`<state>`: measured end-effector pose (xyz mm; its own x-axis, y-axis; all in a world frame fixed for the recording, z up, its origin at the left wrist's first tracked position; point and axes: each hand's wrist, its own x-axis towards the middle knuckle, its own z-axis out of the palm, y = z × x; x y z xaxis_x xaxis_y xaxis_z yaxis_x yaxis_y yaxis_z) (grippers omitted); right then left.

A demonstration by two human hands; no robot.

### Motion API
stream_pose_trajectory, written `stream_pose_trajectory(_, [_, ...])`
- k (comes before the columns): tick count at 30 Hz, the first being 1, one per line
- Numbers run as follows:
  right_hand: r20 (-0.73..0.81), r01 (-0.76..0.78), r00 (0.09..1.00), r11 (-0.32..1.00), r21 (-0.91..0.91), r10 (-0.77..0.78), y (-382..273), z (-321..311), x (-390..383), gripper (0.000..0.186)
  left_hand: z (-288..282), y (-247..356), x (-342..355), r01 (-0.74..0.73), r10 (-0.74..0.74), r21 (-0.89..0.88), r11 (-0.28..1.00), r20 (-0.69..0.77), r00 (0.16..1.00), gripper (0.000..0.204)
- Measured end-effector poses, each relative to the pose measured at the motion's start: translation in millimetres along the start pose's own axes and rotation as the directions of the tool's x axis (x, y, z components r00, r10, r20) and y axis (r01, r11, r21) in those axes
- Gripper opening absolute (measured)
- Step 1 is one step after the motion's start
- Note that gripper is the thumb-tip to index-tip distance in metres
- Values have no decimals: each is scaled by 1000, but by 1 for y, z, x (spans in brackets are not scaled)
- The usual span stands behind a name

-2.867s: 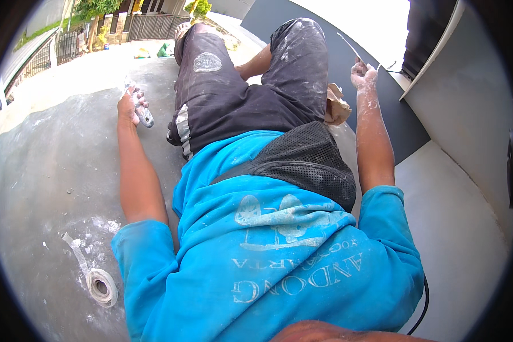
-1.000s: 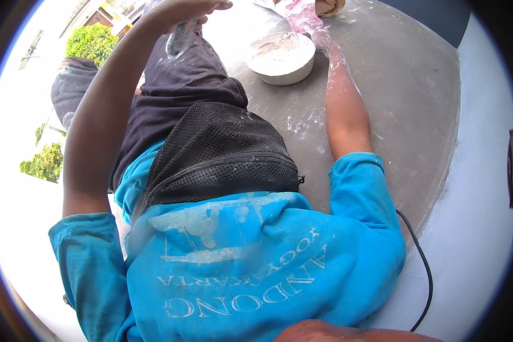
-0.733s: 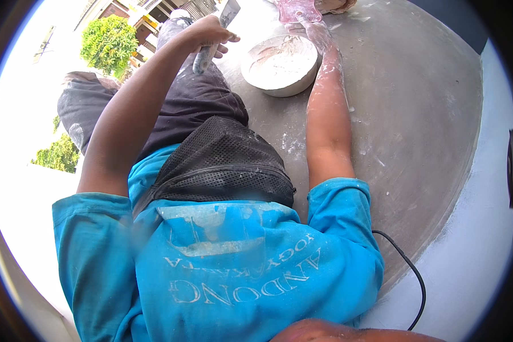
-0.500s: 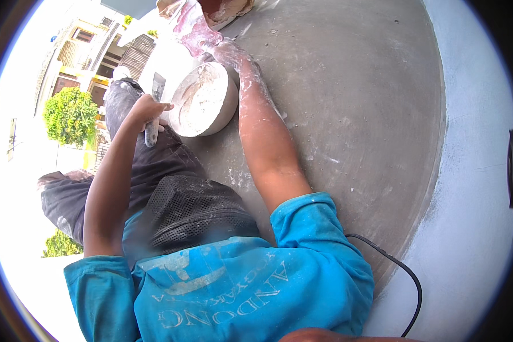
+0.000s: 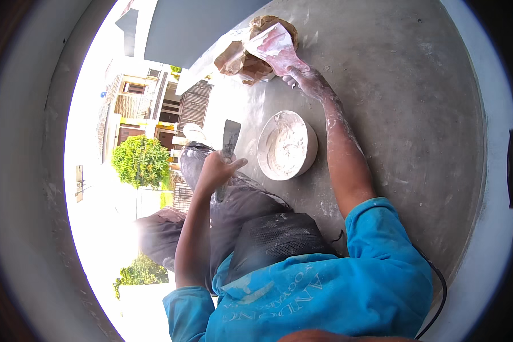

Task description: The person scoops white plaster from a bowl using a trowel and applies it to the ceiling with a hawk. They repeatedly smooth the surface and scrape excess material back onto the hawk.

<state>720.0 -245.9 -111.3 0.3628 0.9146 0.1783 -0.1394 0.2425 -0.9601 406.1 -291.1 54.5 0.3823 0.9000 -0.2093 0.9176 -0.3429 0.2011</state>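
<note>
My left hand (image 5: pixel 215 171) is closed around the handle of a putty knife (image 5: pixel 230 137), whose flat metal blade points up and away, over my thigh. Its thumb sticks out toward a round white bucket (image 5: pixel 310 158), a short way to the right. Inside the bucket lies a pale, pasty mix (image 5: pixel 289 143). Farther off, my powder-coated right hand (image 5: pixel 305 81) grips the narrow end of a pink, flared, scoop-like tool (image 5: pixel 278 50) smeared with white. The tool's wide end overlaps an open brown paper bag (image 5: pixel 232 58); what the bag holds is hidden.
Grey concrete floor (image 5: pixel 404 108) stretches to the right, up to a pale wall edge (image 5: pixel 467 34). A black cable (image 5: pixel 439 279) curves beside my shirt. My legs (image 5: pixel 233 214) in dark trousers lie left of the bucket. Bright outdoors with a bush (image 5: pixel 139 161) shows at the left.
The view has shifted, so everything sits farther right and more of the bag shows. My right hand, with the pink tool, has drawn away from the bucket's rim. My left hand still holds the putty knife.
</note>
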Motion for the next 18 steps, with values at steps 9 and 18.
stream_pose_trajectory(9, [-468, 111, 875, 993, -51, -121, 57, 18, 32, 48, -53, -43, -35, 58, -78, -146, 988, -136, 988, 33])
stream_pose_trajectory(18, [-353, 235, 902, 969, -80, -248, 49, 45, 24, 37, -85, -53, -68, 195, -204, -69, 978, -174, 964, 40])
